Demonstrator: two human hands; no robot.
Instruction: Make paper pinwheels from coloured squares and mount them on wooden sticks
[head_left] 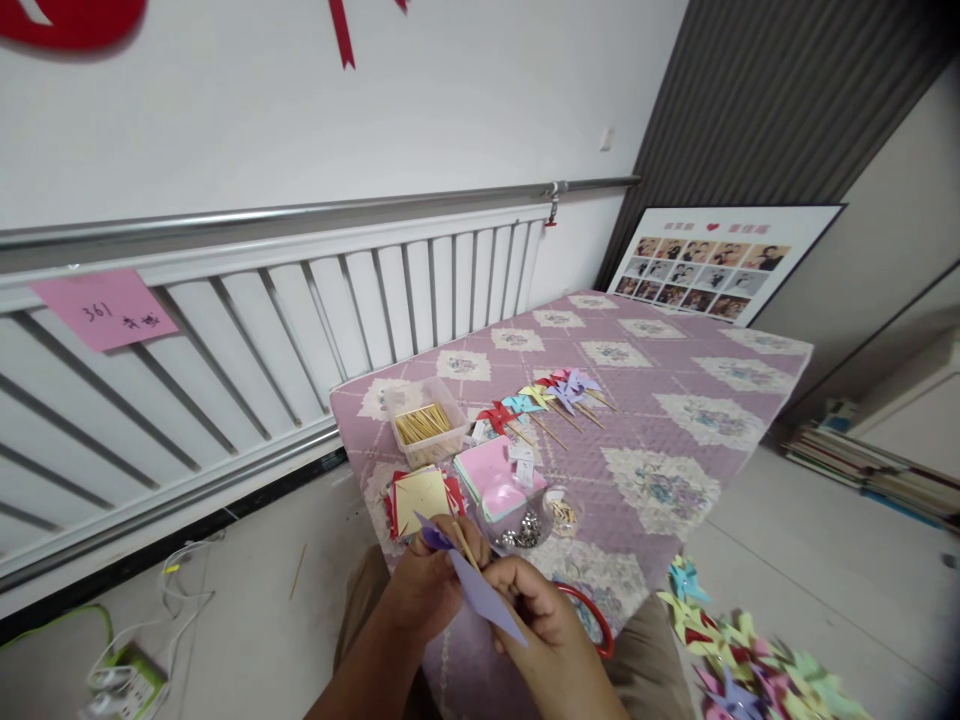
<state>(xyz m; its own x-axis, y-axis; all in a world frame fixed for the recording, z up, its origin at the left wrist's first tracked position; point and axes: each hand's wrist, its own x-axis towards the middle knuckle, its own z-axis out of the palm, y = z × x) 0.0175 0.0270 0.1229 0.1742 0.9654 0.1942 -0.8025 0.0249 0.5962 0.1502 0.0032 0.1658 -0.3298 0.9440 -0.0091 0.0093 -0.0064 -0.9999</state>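
Note:
Close to my lap, my left hand (429, 588) is closed on a purple paper pinwheel (486, 600), near a thin wooden stick (465, 545). My right hand (541, 622) pinches the same pinwheel from the other side. The fingertips hide where paper and stick meet. Just beyond my left hand lies a stack of cut paper squares (421, 498), pale yellow on top. A clear dish of small metal pieces (525, 530) sits past the fingers, beside pink paper sheets (501, 478). A red handle (596, 615), partly hidden, curves beside my right hand.
A plastic box (427, 455) of wooden sticks stands at the table's left. Several finished pinwheels (544, 398) lie behind the paper. More pinwheels (750, 660) are heaped at lower right. A radiator (420, 290) runs along the wall. A power strip (135, 685) is on the floor.

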